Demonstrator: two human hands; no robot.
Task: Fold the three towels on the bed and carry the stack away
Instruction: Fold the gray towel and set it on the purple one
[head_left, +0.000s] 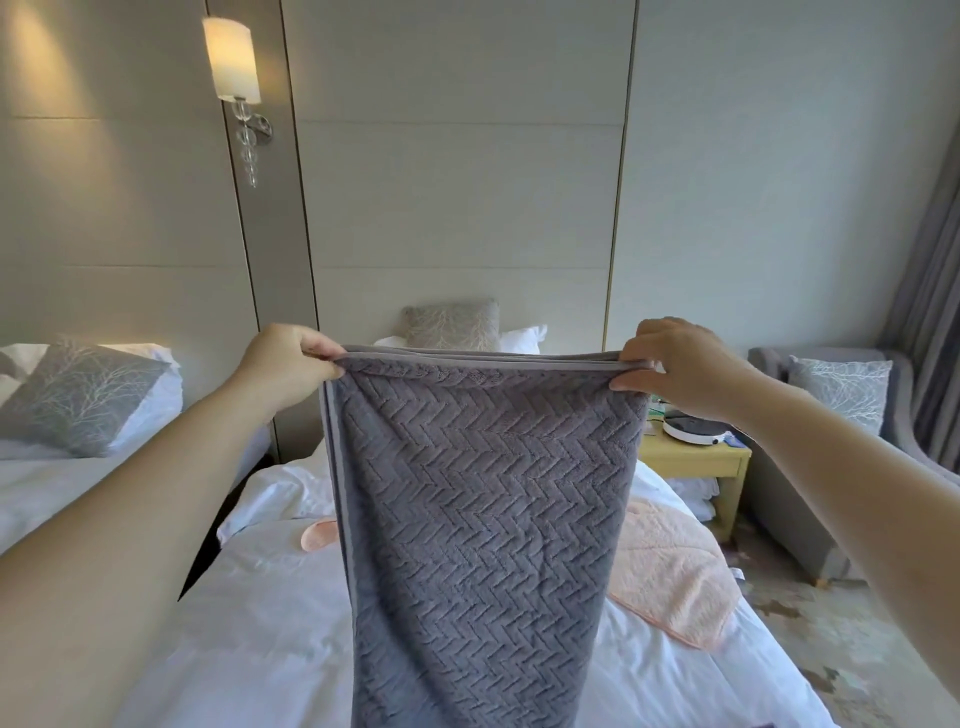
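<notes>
White-sheeted bed (260, 597) below; left hand (291, 358) and right hand (675, 364) pinch a plush grey herringbone towel's (483, 519) top corners, a fluffy peach towel (670, 566) behind.

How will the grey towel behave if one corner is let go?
Probably floppy: the grey towel hangs limp from the left hand and right hand. Its thick textured pile suggests some weight and little slip.

A towel (483, 519) is hanging between the fingers of the left hand (291, 358) and right hand (680, 364), above the bed (249, 623). A second towel (670, 566) is lying on the bed below the right fingers. A pillow (451, 325) is sitting behind, between both sets of fingers.
</notes>
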